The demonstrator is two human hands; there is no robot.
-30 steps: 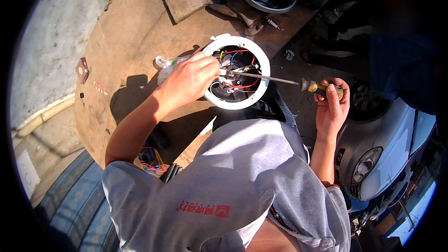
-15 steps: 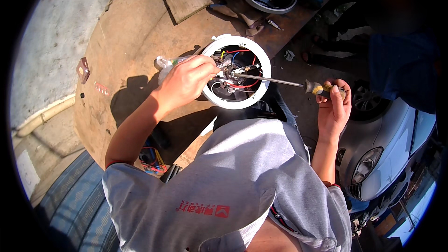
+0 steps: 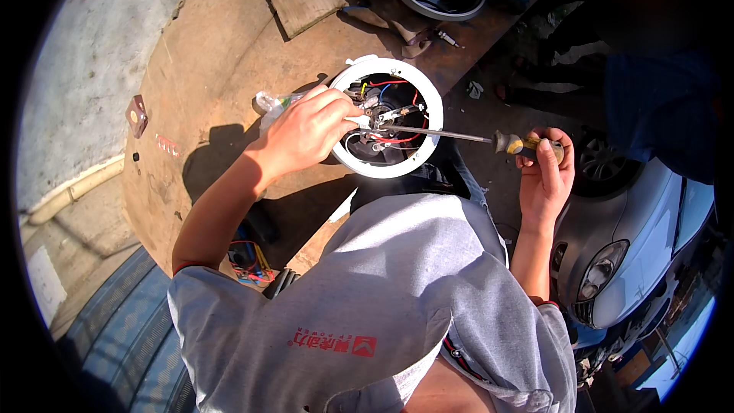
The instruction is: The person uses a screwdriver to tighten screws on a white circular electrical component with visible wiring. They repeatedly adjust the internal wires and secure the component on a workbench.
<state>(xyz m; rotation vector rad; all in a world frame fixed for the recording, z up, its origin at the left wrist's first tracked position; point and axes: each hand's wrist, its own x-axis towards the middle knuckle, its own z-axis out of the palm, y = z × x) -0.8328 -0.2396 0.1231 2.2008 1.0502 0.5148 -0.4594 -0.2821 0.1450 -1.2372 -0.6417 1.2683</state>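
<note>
Outdoor workbench of brown board (image 3: 214, 46), sunlit. Right hand (image 3: 544, 176) closes around the yellow handle of a long screwdriver (image 3: 459, 136); its shaft lies nearly level, running leftward from that grip, with the tip inside a round white housing (image 3: 428, 154) full of coloured wires. Left hand (image 3: 306, 131) rests on the housing's near rim, fingers pinched on a part by the tip.

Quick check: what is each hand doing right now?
Left hand: fingers pinched inside the round white-rimmed housing full of wires; what they grip cannot be told.
Right hand: closed on the long yellow-handled screwdriver.
</note>
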